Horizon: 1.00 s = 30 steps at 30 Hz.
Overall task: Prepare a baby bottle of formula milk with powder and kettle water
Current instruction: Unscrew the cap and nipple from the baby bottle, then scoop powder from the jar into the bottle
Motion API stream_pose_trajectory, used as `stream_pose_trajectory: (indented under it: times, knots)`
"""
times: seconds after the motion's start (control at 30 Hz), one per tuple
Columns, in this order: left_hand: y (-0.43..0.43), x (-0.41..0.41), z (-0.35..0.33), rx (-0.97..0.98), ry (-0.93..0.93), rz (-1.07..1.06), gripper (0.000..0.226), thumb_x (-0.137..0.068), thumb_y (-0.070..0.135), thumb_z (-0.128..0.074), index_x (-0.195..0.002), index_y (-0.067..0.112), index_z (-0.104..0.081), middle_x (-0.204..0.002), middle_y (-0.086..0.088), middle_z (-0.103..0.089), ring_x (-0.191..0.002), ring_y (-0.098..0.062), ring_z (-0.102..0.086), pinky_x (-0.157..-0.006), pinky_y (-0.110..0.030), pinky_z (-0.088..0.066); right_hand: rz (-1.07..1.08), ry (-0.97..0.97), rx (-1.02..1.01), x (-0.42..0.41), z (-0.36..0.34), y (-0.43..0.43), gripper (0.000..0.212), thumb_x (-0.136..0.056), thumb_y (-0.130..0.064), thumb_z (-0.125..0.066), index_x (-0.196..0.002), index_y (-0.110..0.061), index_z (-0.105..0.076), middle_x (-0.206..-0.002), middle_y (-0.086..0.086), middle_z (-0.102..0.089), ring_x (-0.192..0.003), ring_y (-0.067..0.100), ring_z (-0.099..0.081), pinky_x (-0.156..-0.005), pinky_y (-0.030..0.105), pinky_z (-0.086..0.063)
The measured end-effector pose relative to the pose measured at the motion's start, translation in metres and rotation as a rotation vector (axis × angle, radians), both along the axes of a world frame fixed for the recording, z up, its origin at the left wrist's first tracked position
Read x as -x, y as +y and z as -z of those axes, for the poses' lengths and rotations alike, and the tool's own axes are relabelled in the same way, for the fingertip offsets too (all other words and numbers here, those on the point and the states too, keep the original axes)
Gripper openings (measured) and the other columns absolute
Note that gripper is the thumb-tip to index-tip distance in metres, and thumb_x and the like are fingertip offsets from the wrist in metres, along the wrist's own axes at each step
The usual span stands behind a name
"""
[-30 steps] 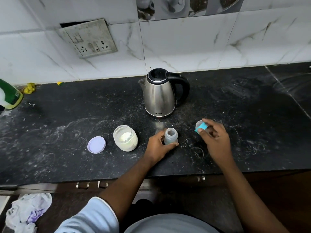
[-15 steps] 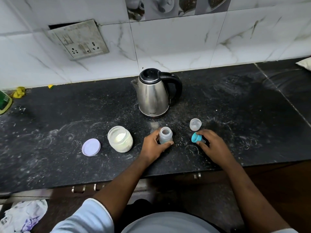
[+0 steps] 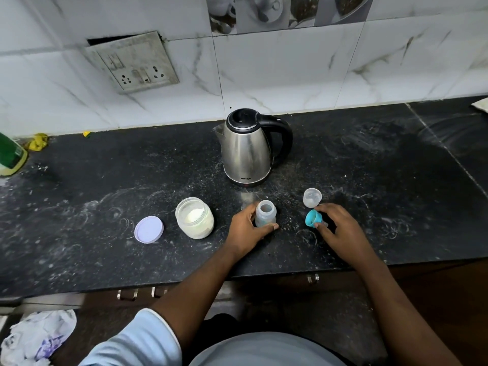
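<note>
A small clear baby bottle (image 3: 265,214) stands upright and uncapped on the black counter, with my left hand (image 3: 247,229) wrapped around it. My right hand (image 3: 336,229) rests on the counter with its fingers on a teal screw ring (image 3: 312,218) lying on its side. The clear bottle cap (image 3: 311,197) stands by itself just behind that ring. An open glass jar of white powder (image 3: 195,217) sits left of the bottle, and its lilac lid (image 3: 149,229) lies further left. The steel kettle (image 3: 247,149) with black lid and handle stands behind the bottle.
The dusty black counter (image 3: 396,180) ends at a front edge near my body, with drawer handles (image 3: 142,293) below. A green bottle (image 3: 10,154) lies at the far left. A wall socket plate (image 3: 134,63) hangs on the tiled wall. A crumpled bag (image 3: 37,336) lies low left.
My right hand has separated the clear cap from the teal ring, left the cap on the counter, and lowered the ring to the counter. My left hand has kept its grip on the bottle.
</note>
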State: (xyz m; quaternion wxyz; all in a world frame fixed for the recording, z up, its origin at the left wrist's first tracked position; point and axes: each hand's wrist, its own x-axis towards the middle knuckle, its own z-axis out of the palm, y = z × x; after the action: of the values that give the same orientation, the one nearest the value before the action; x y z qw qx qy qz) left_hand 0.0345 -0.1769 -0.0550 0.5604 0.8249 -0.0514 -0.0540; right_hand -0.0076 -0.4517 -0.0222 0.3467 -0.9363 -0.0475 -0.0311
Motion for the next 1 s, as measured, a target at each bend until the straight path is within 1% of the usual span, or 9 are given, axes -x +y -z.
stream_pose_trajectory:
  times: [0.23,0.37,0.47,0.57,0.67,0.77,0.83,0.9,1.0]
  knots:
    - [0.003,0.000,-0.006,0.021,0.060,0.030,0.072,-0.070,0.026,-0.101,-0.134,0.021,-0.068,-0.125,0.014,-0.075,-0.116,0.001,-0.070,-0.105,-0.024,-0.053,-0.026,-0.057,-0.020,-0.008,-0.019,0.015,0.033,-0.096,-0.019,-0.070,-0.129,-0.019,-0.067,-0.132,-0.004,-0.062,-0.127,0.015,-0.054,-0.107,0.035,-0.044]
    - [0.009,0.005,-0.014,-0.001,0.099,0.033,0.109,-0.064,0.045,-0.101,-0.157,0.024,-0.047,-0.151,0.012,-0.062,-0.136,0.001,-0.058,-0.119,-0.032,-0.046,-0.032,-0.086,-0.028,-0.016,-0.035,0.036,0.030,-0.095,-0.018,-0.072,-0.125,-0.018,-0.070,-0.132,-0.001,-0.064,-0.129,0.015,-0.053,-0.106,0.025,-0.039]
    - [0.020,0.012,-0.023,0.018,0.091,-0.009,0.126,-0.061,0.055,-0.099,-0.165,0.030,-0.032,-0.159,0.015,-0.053,-0.145,0.001,-0.049,-0.125,-0.036,-0.040,-0.056,-0.176,-0.020,-0.024,-0.053,0.061,0.028,-0.095,-0.016,-0.072,-0.123,-0.014,-0.071,-0.131,0.002,-0.066,-0.125,0.019,-0.056,-0.107,0.033,-0.042]
    - [0.038,0.028,-0.040,0.079,0.033,-0.060,0.120,-0.069,0.046,-0.099,-0.166,0.025,-0.032,-0.156,0.015,-0.056,-0.145,0.002,-0.049,-0.124,-0.033,-0.040,-0.104,-0.314,-0.043,-0.031,-0.071,0.097,0.024,-0.097,-0.019,-0.067,-0.120,-0.012,-0.072,-0.123,0.001,-0.069,-0.118,0.020,-0.058,-0.102,0.044,-0.047]
    - [0.067,0.050,-0.063,0.151,-0.061,-0.168,0.092,-0.081,0.026,-0.095,-0.159,0.020,-0.047,-0.155,0.008,-0.058,-0.143,-0.005,-0.055,-0.117,-0.024,-0.045,-0.164,-0.394,-0.061,-0.037,-0.091,0.142,0.025,-0.096,-0.021,-0.063,-0.118,-0.015,-0.073,-0.112,-0.002,-0.071,-0.108,0.023,-0.059,-0.094,0.044,-0.047]
    - [0.101,0.066,-0.081,0.145,-0.299,-0.363,0.052,-0.089,0.019,-0.085,-0.136,0.009,-0.066,-0.139,-0.003,-0.070,-0.127,-0.017,-0.069,-0.105,-0.034,-0.057,-0.319,-0.390,-0.062,-0.049,-0.104,0.185,0.024,-0.097,-0.015,-0.060,-0.117,-0.016,-0.074,-0.108,-0.001,-0.070,-0.101,0.023,-0.057,-0.092,0.037,-0.045]
    - [0.125,0.068,-0.081,0.086,-0.426,-0.444,0.041,-0.089,0.023,-0.081,-0.125,0.010,-0.067,-0.129,-0.004,-0.070,-0.121,-0.021,-0.069,-0.099,-0.041,-0.058,-0.457,-0.271,-0.010,-0.060,-0.107,0.214,0.027,-0.097,-0.008,-0.061,-0.117,-0.019,-0.075,-0.112,-0.001,-0.064,-0.105,0.022,-0.052,-0.095,0.033,-0.043]
    - [0.146,0.063,-0.077,-0.026,-0.424,-0.480,0.048,-0.087,0.032,-0.083,-0.126,0.013,-0.064,-0.131,-0.002,-0.065,-0.124,-0.020,-0.064,-0.101,-0.038,-0.054,-0.553,-0.124,0.108,-0.073,-0.107,0.240,0.028,-0.095,-0.006,-0.060,-0.112,-0.022,-0.076,-0.123,-0.001,-0.058,-0.115,0.021,-0.047,-0.100,0.031,-0.041]
    - [0.167,0.053,-0.071,-0.124,-0.249,-0.419,0.081,-0.077,0.052,-0.088,-0.142,0.018,-0.053,-0.145,0.005,-0.055,-0.137,-0.008,-0.052,-0.111,-0.023,-0.043,-0.614,0.065,0.352,-0.090,-0.107,0.274,0.026,-0.095,-0.011,-0.058,-0.105,-0.026,-0.076,-0.143,0.000,-0.048,-0.127,0.025,-0.041,-0.104,0.040,-0.044]
